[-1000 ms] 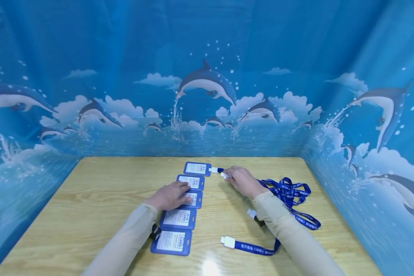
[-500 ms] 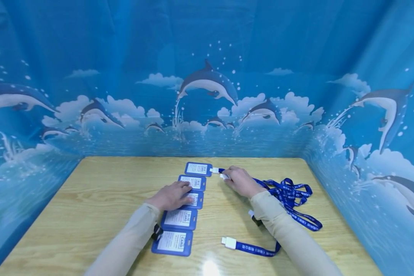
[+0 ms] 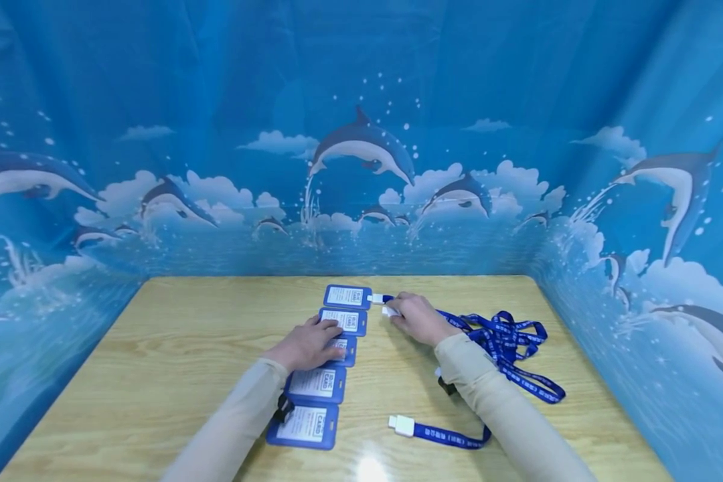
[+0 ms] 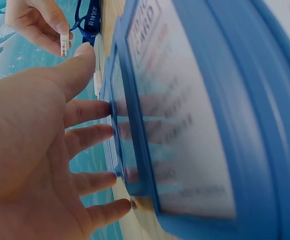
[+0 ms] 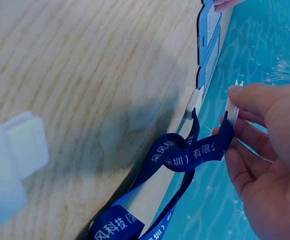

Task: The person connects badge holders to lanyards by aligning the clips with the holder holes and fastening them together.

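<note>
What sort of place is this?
Probably an indoor tabletop workspace: a light-brown wood-grain table, a blue dolphin-print sheet behind it, and lined-up blue rectangular plastic card holders.

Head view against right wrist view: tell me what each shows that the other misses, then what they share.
Only the head view: the nearest card holder in the row of five, and both sleeves. Only the right wrist view: the palm side of the right hand and the pronged tip of the white clip it pinches. Both: that hand and clip, the blue lanyards, the farthest card holder, the table, the blue backdrop and the left hand, a sliver in the wrist view.
</note>
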A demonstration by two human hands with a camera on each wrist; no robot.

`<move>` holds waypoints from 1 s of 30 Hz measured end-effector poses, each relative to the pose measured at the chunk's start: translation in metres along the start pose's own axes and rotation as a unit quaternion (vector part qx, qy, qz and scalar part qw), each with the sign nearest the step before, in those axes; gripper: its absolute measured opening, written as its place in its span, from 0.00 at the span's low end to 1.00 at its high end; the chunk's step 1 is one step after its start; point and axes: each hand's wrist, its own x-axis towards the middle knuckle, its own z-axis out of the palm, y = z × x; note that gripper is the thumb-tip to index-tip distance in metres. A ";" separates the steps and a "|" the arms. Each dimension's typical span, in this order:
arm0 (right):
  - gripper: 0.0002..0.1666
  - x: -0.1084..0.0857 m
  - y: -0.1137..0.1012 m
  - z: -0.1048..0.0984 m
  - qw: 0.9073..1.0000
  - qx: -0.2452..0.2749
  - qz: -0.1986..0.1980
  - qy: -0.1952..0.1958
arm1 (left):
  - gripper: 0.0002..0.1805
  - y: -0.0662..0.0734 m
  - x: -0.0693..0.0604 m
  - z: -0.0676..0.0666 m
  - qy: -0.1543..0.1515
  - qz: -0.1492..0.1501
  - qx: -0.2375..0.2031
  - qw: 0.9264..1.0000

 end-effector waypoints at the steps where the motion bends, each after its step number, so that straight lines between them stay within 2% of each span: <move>1: 0.19 0.000 0.000 0.000 1.000 0.001 -0.002 0.001 | 0.35 0.001 0.000 -0.001 -0.002 0.000 -0.003 1.000; 8: 0.19 0.000 0.002 0.000 1.000 0.004 -0.010 0.003 | 0.35 0.005 0.001 -0.004 -0.009 0.003 -0.008 1.000; 18: 0.19 0.001 0.000 0.001 1.000 0.004 0.016 -0.010 | 0.35 0.010 0.007 -0.003 -0.035 -0.009 0.009 0.999; 30: 0.19 0.004 0.003 0.005 1.000 0.003 0.010 -0.014 | 0.36 0.011 0.008 -0.002 -0.040 -0.011 0.023 0.999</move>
